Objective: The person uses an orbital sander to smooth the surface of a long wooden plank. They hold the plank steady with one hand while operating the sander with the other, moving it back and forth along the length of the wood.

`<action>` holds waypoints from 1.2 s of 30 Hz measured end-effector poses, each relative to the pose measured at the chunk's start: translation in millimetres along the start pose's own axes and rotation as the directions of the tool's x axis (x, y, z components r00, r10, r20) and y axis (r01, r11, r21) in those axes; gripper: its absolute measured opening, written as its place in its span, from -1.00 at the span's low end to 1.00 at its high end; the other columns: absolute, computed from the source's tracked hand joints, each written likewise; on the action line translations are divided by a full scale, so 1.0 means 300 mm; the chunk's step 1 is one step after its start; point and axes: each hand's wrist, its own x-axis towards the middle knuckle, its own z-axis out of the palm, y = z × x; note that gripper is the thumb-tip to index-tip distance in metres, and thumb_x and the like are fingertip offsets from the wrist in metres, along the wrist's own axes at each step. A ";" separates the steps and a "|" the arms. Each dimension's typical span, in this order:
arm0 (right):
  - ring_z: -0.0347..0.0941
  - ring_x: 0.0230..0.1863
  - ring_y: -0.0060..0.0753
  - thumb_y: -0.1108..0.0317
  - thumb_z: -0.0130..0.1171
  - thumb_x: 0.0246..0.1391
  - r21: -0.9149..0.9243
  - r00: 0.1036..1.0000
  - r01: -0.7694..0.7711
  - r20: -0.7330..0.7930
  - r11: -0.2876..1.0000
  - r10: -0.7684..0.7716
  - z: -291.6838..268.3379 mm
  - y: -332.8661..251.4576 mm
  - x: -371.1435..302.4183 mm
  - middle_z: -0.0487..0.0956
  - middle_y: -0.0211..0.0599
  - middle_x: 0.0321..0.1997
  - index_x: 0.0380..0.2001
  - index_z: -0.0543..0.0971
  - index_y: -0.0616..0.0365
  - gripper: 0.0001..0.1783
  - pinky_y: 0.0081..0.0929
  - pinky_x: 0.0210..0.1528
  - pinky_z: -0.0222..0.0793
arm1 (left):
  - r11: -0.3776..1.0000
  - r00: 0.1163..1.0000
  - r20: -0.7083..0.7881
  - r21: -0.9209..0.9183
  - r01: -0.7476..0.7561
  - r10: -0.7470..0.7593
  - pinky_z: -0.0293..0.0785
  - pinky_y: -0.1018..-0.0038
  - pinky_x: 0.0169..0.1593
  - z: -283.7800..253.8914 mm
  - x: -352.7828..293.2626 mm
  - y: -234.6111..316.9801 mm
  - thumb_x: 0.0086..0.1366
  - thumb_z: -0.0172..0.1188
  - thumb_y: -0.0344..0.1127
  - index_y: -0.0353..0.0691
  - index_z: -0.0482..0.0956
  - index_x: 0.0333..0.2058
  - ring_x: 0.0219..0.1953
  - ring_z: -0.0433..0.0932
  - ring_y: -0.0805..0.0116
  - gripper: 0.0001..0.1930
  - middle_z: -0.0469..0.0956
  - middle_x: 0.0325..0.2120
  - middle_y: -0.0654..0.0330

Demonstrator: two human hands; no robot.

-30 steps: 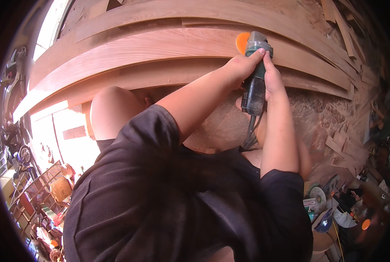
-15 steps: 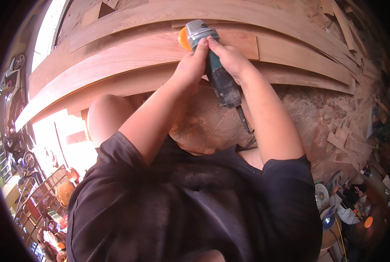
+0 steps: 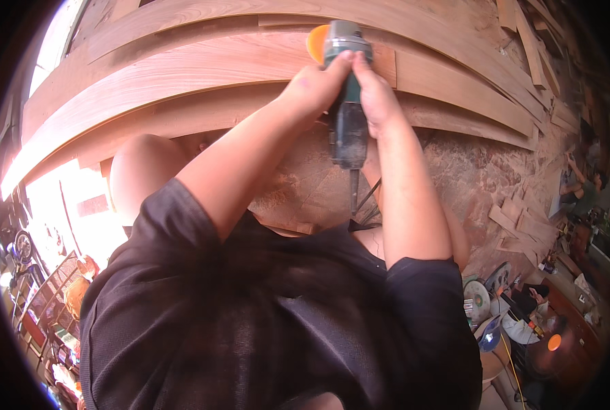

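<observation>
Both my hands grip a green and grey angle grinder (image 3: 348,116) with an orange sanding disc (image 3: 316,42) at its head. My left hand (image 3: 315,85) wraps the front of the body from the left. My right hand (image 3: 375,96) holds it from the right. The disc rests against a long curved wooden plank (image 3: 182,68), one of several stacked planks. The grinder's cord (image 3: 354,195) hangs down toward my black shirt.
Wood offcuts (image 3: 513,222) and sawdust lie on the floor at right. Tools, a round disc and an orange lamp (image 3: 554,342) sit at lower right. A person (image 3: 585,191) sits at the far right. Clutter fills the lower left.
The grinder swept left along the plank, then back toward the middle. Both hands stayed on it, and its body now points straight down at me.
</observation>
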 end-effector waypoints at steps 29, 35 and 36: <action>0.64 -0.14 -0.33 -0.31 0.06 0.45 -0.185 0.996 0.034 0.084 0.982 -0.019 0.191 -0.004 0.040 0.71 -0.10 -0.09 0.14 0.56 0.44 -0.16 -0.37 -0.04 0.59 | 0.991 0.994 -0.105 -0.135 -0.025 0.011 0.66 -0.04 0.05 -0.175 -0.038 -0.050 0.48 0.05 0.42 -0.49 0.48 0.24 0.07 0.63 0.04 -0.10 0.62 0.04 -0.11; 0.63 -0.28 -0.43 -0.32 0.06 0.45 -0.416 0.962 0.059 0.267 0.907 0.059 0.425 -0.001 0.078 0.71 -0.18 -0.19 0.05 0.63 0.36 -0.21 -0.42 -0.22 0.57 | 0.907 0.965 -0.263 -0.411 -0.093 -0.020 0.57 -0.14 0.10 -0.310 -0.210 -0.071 0.48 0.03 0.45 -0.36 0.39 0.34 0.14 0.55 0.03 -0.10 0.52 0.18 -0.04; 0.63 -0.28 -0.44 -0.32 0.06 0.45 -0.416 0.949 0.053 0.305 0.908 0.084 0.431 -0.023 0.058 0.72 -0.19 -0.19 0.04 0.64 0.35 -0.21 -0.43 -0.23 0.57 | 0.899 0.962 -0.271 -0.425 -0.108 -0.013 0.58 -0.15 0.08 -0.316 -0.212 -0.093 0.49 0.01 0.47 -0.35 0.37 0.35 0.14 0.55 0.00 -0.09 0.50 0.20 -0.03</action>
